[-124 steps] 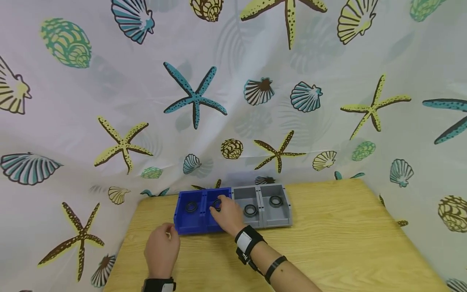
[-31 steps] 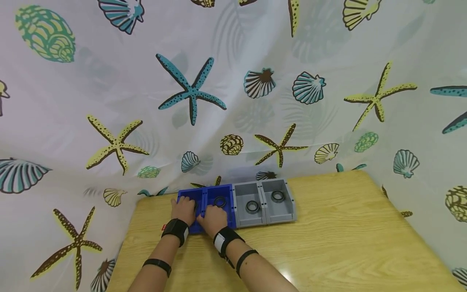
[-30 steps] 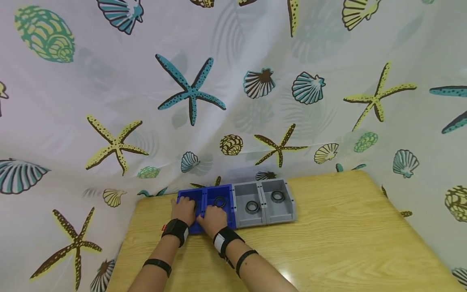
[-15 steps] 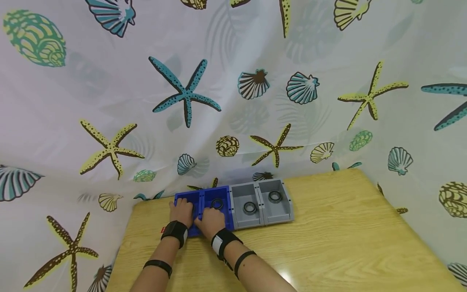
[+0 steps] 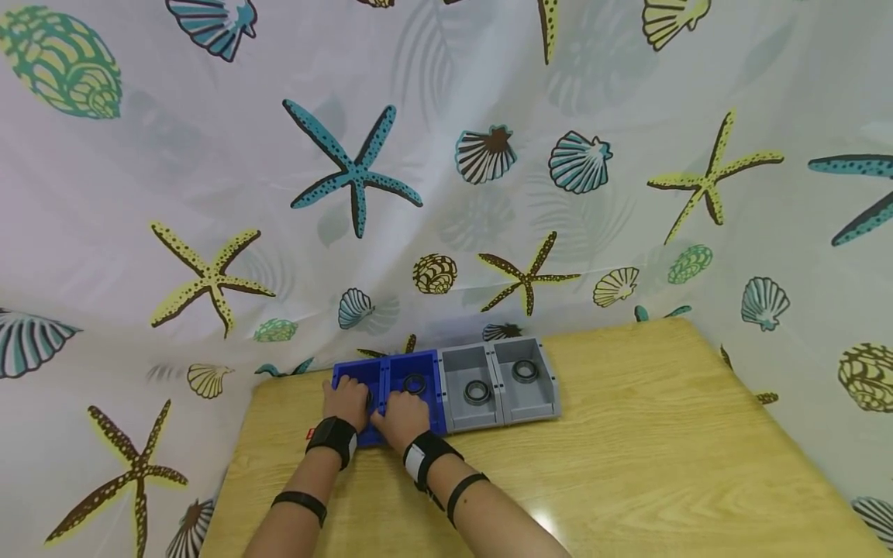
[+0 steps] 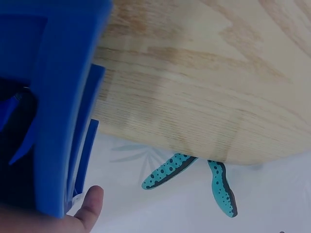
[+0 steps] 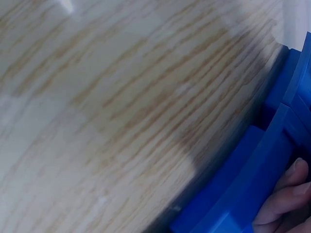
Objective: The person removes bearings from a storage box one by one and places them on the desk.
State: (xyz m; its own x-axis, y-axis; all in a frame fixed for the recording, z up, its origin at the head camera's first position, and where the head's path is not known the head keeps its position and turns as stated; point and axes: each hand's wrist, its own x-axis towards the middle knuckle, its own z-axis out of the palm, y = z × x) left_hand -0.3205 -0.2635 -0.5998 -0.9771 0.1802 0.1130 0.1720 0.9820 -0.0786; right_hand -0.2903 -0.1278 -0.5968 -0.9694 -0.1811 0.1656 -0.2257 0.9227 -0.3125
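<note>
My left hand [image 5: 345,405] grips the left wall of the left blue bin [image 5: 377,439], with one finger [image 6: 91,206] showing past the wall's far end in the left wrist view. Inside this bin a dark ring [image 6: 22,116] is partly hidden by that hand. My right hand [image 5: 405,422] holds the divider between the two blue bins near the front, its thumb pointing left; curled fingers [image 7: 286,196] show inside the blue wall in the right wrist view. A black ring like a bearing [image 5: 415,384] lies in the second blue bin [image 5: 437,415], just beyond the right hand.
Two grey bins [image 5: 477,421] stand against the right side of the blue ones. Each holds a dark bearing-like ring [image 5: 477,393]. A wooden table [image 5: 656,434] supports the row, and a seashell-print curtain [image 5: 446,225] hangs close behind it.
Since the oldest frame, my right hand has left the ring in the second blue bin for the divider, and my left hand has moved onto the left bin's wall. Over the last second both stay put.
</note>
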